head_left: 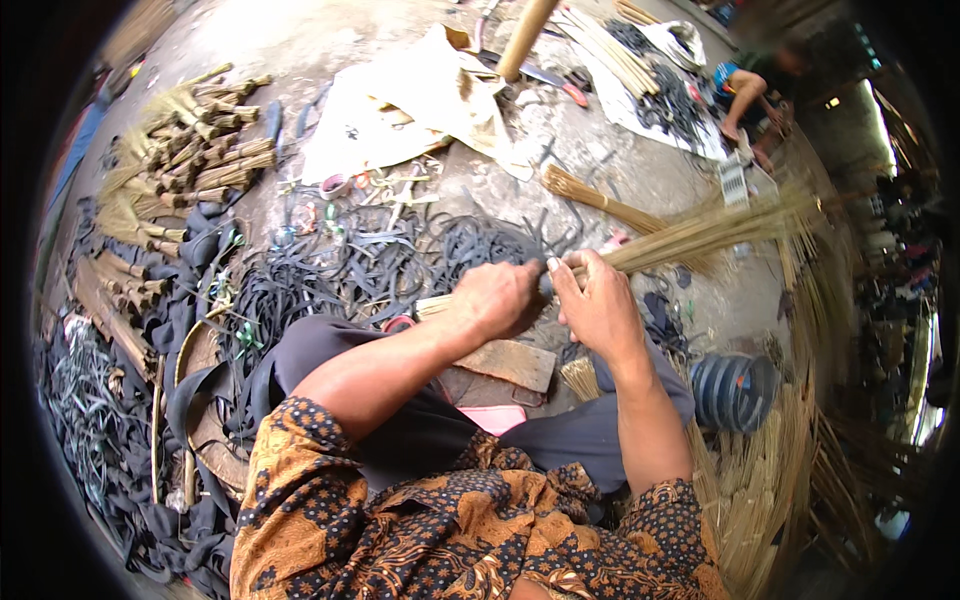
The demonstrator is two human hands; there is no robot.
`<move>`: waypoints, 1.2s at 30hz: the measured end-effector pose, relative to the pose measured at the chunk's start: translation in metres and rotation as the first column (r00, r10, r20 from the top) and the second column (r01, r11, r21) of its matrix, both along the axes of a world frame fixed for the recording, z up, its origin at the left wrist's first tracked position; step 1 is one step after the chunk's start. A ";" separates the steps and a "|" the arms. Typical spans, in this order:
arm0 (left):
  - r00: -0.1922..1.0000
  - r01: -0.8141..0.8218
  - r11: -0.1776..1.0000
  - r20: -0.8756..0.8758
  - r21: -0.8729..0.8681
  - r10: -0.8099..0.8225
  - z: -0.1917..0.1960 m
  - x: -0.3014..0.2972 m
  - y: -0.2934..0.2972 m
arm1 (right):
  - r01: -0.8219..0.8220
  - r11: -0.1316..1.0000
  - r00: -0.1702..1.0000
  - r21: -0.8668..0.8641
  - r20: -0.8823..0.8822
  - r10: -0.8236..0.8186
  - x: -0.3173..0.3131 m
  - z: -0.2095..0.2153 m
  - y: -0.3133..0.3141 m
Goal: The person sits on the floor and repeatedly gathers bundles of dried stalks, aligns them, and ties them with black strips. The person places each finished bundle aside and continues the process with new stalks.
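Note:
My right hand (603, 308) is closed round the bound end of a bundle of thin straw-coloured broom bristles (690, 238), its thumb pressed on top. The bundle fans out to the right, its far tips blurred. A black strip (546, 285) shows at the bundle's end, between my two hands. My left hand (495, 298) is a fist right beside that end, gripping what appears to be the strip; its fingertips are largely hidden. Below my hands, a wooden board (508, 365) lies across my lap area. Another bristle bundle (590, 196) rests on the ground beyond.
Tangled black strips (360, 255) cover the ground ahead and left. Tied bundles (215, 140) are piled at the far left. A knife (550, 80) lies near a pale sack (385, 100) and a wooden post (525, 40). A ribbed container (733, 392) stands right; another person (755, 95) sits far right.

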State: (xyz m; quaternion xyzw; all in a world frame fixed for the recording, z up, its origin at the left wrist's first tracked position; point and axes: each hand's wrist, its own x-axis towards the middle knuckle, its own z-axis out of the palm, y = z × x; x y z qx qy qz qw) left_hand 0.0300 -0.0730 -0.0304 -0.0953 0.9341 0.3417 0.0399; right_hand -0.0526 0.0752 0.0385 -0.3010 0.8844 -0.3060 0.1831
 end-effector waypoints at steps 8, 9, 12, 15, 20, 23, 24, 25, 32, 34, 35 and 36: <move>1.000 -0.016 0.999 0.017 -0.050 0.017 -0.005 0.002 -0.006 | 0.192 0.938 0.879 -0.289 0.475 -0.033 0.004 -0.029 -0.015; 0.997 -0.072 0.996 -0.020 -0.061 0.070 -0.008 0.001 -0.007 | 0.220 0.908 0.873 -0.357 0.487 -0.020 0.010 -0.036 -0.010; 0.985 -0.160 0.980 -0.083 -0.115 0.151 -0.020 -0.004 -0.008 | 0.287 0.808 0.844 -0.514 0.534 0.040 0.025 -0.048 -0.001; 0.958 -0.217 0.953 -0.233 -0.212 0.166 -0.028 -0.009 -0.006 | 0.414 0.868 0.708 -0.274 0.696 -0.118 0.033 -0.042 0.007; 0.992 -0.105 0.982 -0.082 -0.157 0.093 -0.013 -0.017 -0.022 | -0.069 0.936 0.986 -0.344 0.122 0.118 0.051 -0.047 0.027; 0.999 0.013 0.995 0.038 0.100 -0.017 0.014 -0.013 -0.029 | 0.020 0.947 0.974 -0.321 0.220 0.054 0.033 -0.055 0.057; 0.998 0.007 0.977 0.064 0.214 -0.021 0.022 -0.009 -0.026 | 0.038 0.939 0.967 -0.341 0.249 0.051 0.026 -0.058 0.064; 0.994 0.013 0.888 0.088 0.460 -0.060 0.030 -0.007 -0.023 | 0.110 0.948 0.951 -0.297 0.310 -0.014 0.021 -0.060 0.069; 0.939 0.095 0.429 0.063 0.898 -0.339 0.047 0.002 -0.015 | 0.050 0.652 0.894 -0.757 0.325 0.309 0.017 -0.058 0.060; 0.981 0.165 0.846 0.007 0.508 -0.195 0.034 0.002 -0.003 | 0.144 0.625 0.920 -0.767 0.336 0.201 0.020 -0.057 0.053; 0.981 0.182 0.816 -0.041 0.548 -0.191 0.029 -0.002 -0.002 | 0.140 0.633 0.896 -0.762 0.369 0.247 0.021 -0.056 0.052; 0.975 0.192 0.773 -0.031 0.605 -0.218 0.025 -0.005 0.002 | 0.138 0.676 0.887 -0.724 0.393 0.241 0.022 -0.056 0.051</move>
